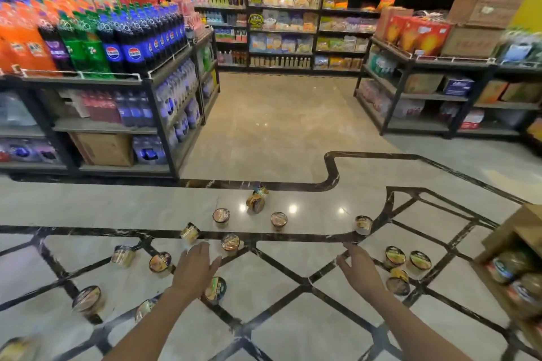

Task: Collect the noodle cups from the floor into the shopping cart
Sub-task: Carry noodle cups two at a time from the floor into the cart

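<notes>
Both our hands are out over the floor (293, 287) with nothing in them: the left hand (195, 268) has its fingers spread and nearly straight, and the right hand (362, 269) is loosely open with the fingers a little bent. The cups (221, 217) lie scattered across the tiles in front of us, a dozen or more, and no cart is in view.

The main risk we see is the spread itself. With no cart in sight we may have to carry each cup some way, and an armful could slip. Some cups lie on their sides, so a careless touch could set one rolling off along the smooth floor. The one by our left wrist (215, 290) could be knocked by the forearm.

Orientation is mixed. Several cups stand upright, axis vertical, lid up. Others are tipped, such as the far one (256, 201), which seems to lie on its side with its lid turned toward us.
</notes>
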Demonstrator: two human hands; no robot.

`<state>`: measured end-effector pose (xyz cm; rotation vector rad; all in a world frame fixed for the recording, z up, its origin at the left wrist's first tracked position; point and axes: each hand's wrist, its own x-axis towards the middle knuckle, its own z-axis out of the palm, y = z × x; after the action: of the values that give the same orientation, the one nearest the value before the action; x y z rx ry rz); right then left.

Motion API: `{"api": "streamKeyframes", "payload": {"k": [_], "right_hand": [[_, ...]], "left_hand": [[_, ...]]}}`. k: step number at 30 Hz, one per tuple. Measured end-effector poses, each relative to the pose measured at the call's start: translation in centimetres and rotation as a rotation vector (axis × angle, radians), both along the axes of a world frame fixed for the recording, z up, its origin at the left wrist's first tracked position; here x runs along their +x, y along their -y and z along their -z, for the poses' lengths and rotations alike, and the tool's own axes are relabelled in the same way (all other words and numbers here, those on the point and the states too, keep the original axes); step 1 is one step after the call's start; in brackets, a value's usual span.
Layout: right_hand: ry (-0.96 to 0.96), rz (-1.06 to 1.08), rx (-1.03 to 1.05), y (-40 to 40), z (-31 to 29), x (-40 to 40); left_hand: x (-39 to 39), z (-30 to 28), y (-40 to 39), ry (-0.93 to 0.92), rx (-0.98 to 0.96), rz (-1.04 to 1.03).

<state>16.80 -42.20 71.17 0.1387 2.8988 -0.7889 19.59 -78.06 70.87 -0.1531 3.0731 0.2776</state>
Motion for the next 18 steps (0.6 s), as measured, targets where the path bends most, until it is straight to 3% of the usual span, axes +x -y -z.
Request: {"api": "streamKeyframes", "payload": {"k": [7, 18], "right_hand": [[-0.006, -0.036, 0.011, 1.8, 1.9, -14.1], [-0.015, -0.178, 0.060, 4.1, 7.0, -40.6]], "left_hand": [[-13.8, 2.8, 1.2, -0.006, -0.008, 0.078], [-38.5, 4.3, 2.8, -0.079, -0.106, 0.018]]}}
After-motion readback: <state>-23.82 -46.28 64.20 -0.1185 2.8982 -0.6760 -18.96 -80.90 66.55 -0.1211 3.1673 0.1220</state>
